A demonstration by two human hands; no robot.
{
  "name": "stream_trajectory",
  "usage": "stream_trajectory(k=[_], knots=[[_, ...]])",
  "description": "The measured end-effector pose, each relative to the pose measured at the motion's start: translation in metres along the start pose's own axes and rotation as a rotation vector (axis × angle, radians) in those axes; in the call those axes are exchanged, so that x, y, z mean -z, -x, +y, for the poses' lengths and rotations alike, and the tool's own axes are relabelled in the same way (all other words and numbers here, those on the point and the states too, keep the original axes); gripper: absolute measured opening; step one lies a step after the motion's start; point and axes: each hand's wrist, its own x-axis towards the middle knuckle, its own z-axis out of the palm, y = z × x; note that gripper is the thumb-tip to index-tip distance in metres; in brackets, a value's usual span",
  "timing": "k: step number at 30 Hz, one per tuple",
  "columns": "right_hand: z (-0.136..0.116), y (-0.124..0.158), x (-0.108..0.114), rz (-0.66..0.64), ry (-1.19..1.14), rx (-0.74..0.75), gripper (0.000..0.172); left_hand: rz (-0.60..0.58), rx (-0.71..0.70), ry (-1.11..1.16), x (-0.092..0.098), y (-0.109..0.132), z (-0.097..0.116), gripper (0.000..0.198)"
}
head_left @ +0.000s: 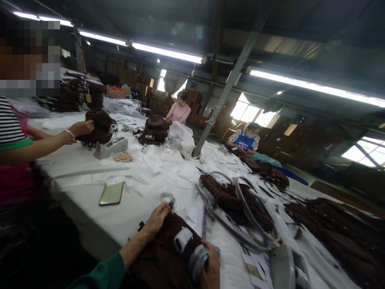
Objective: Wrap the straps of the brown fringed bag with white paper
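In front of me lies a dark brown leather-like bag (165,253), its lower part cut off by the frame. White wrapping (183,239) covers a piece on its top. The fingers of my left hand (157,218) pinch a greyish-white wrapped end (169,199) at the bag's far edge. My right hand (211,265) is closed around a white-grey wrapped roll (198,259) at the bag's right side. The bag's finer parts are blurred.
A phone (112,193) lies left of my hands, and a tape dispenser (111,147) stands beyond it. Another dispenser (290,267) is at lower right, near a brown bag (231,200) with pale wrapped straps. Co-workers (180,108) are around the white-covered table (78,196). A post (224,96) rises behind.
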Motion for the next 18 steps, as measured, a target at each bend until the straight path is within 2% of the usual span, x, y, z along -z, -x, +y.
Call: stream_trajectory(k=[2, 4, 6, 8, 11, 13, 15, 18], knots=[[-0.007, -0.013, 0.013, -0.063, -0.252, -0.205, 0.043, -0.005, -0.038, -0.017, 0.002, 0.002, -0.006, 0.047], [-0.018, -0.028, 0.027, -0.058, -0.443, -0.387, 0.046, -0.047, -0.148, -0.099, 0.004, 0.003, -0.013, 0.038], [-0.036, -0.042, 0.039, -0.027, -0.441, -0.455, 0.049, -0.092, -0.311, -0.220, 0.005, 0.004, -0.019, 0.031], [-0.060, -0.054, 0.041, -0.082, -0.295, -0.425, 0.051, -0.113, -0.444, -0.313, 0.007, 0.006, -0.024, 0.028], [-0.097, -0.068, 0.027, -0.179, -0.016, -0.319, 0.051, -0.156, -0.509, -0.360, 0.008, 0.012, -0.026, 0.026], [-0.115, -0.077, 0.010, -0.235, 0.058, -0.291, 0.053, -0.221, -0.510, -0.361, 0.008, 0.016, -0.023, 0.026], [-0.125, -0.085, -0.010, -0.345, -0.035, -0.299, 0.054, -0.306, -0.511, -0.375, 0.007, 0.020, -0.017, 0.024], [-0.124, -0.091, -0.035, -0.471, -0.329, -0.394, 0.044, -0.411, -0.505, -0.470, 0.008, 0.021, -0.013, 0.023]])
